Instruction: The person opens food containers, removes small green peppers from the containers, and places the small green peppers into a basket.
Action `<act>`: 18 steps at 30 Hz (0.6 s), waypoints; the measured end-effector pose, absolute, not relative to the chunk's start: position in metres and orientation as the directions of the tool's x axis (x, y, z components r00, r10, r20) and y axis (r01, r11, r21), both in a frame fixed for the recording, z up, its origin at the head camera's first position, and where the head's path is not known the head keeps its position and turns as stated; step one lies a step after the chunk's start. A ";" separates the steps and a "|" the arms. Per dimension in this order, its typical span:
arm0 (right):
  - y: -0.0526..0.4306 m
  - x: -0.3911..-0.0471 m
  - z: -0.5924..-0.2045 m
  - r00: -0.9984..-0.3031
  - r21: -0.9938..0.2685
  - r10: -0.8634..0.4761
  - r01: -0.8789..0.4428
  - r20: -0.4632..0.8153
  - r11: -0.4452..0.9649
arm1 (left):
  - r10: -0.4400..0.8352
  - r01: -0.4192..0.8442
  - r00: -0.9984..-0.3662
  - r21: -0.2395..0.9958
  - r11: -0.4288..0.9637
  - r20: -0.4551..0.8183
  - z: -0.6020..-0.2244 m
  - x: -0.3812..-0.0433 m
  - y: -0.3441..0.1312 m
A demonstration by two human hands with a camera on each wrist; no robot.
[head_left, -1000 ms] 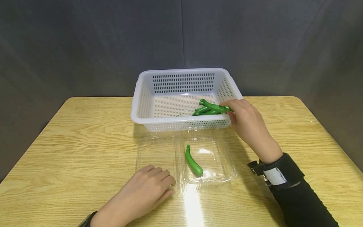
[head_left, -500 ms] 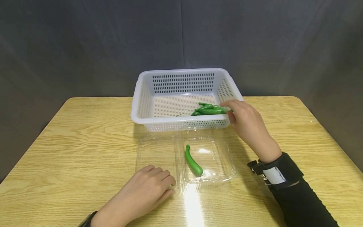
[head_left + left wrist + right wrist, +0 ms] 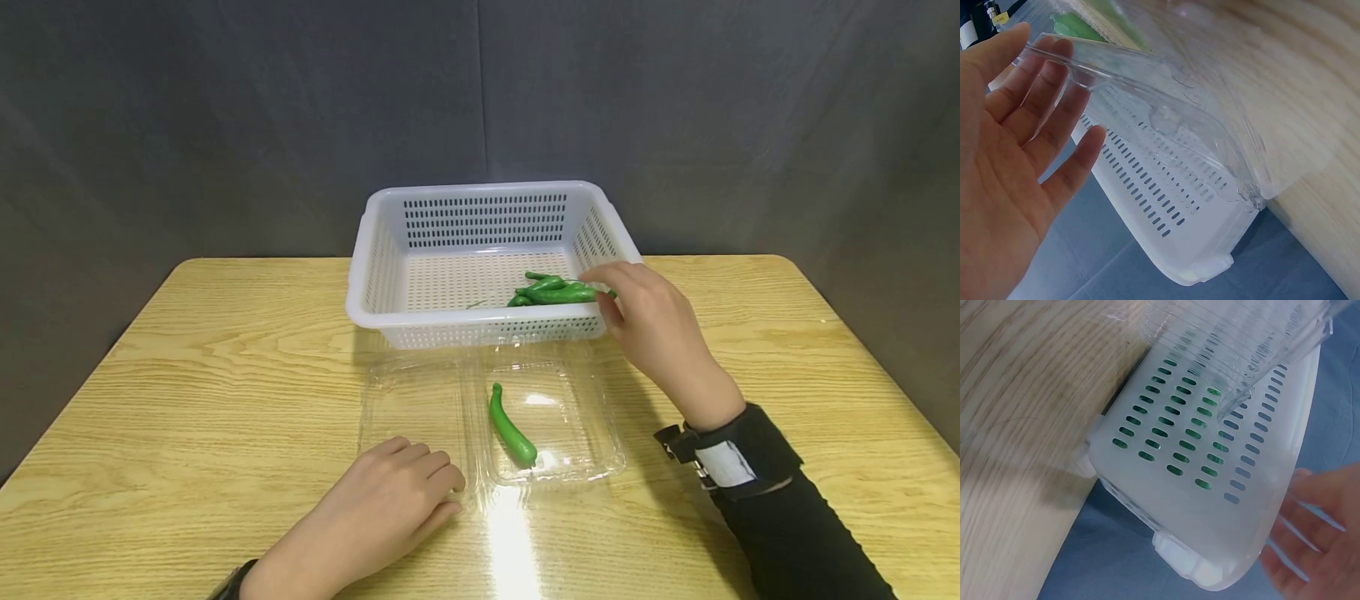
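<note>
My right hand (image 3: 648, 321) had lowered the green peppers (image 3: 555, 291) at the basket's (image 3: 480, 198) three o'clock, still pinching one; my left hand (image 3: 390, 500) stayed flat and relaxed on the desk (image 3: 225, 375).

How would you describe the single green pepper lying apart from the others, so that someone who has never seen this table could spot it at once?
On the wooden table, just in front of the white slotted basket, lies an open clear plastic clamshell box. In its right half lies one slim, curved green pepper. Unlike the other green peppers, heaped in the basket by the right hand, it lies alone.
</note>
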State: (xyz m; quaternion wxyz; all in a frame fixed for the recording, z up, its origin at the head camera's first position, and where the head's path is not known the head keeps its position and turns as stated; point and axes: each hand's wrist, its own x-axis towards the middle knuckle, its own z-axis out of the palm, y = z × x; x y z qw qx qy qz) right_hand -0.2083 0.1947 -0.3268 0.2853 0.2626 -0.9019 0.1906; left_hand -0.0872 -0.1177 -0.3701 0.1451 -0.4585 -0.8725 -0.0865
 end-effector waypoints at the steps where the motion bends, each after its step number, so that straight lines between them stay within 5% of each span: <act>1: 0.194 -0.208 -0.327 -0.680 -0.182 -0.376 -0.599 0.630 0.780 | 0.774 0.824 -0.538 0.017 0.566 0.333 -0.370 -0.087 -0.117; 11: 0.186 -0.206 -0.321 -0.494 -0.060 -0.468 -0.732 0.733 0.678 | 0.774 0.823 -0.541 0.019 0.568 0.329 -0.369 -0.087 -0.117; 18: 0.180 -0.200 -0.316 -0.436 0.018 -0.579 -0.788 0.689 0.615 | 0.776 0.825 -0.540 0.021 0.565 0.326 -0.369 -0.087 -0.117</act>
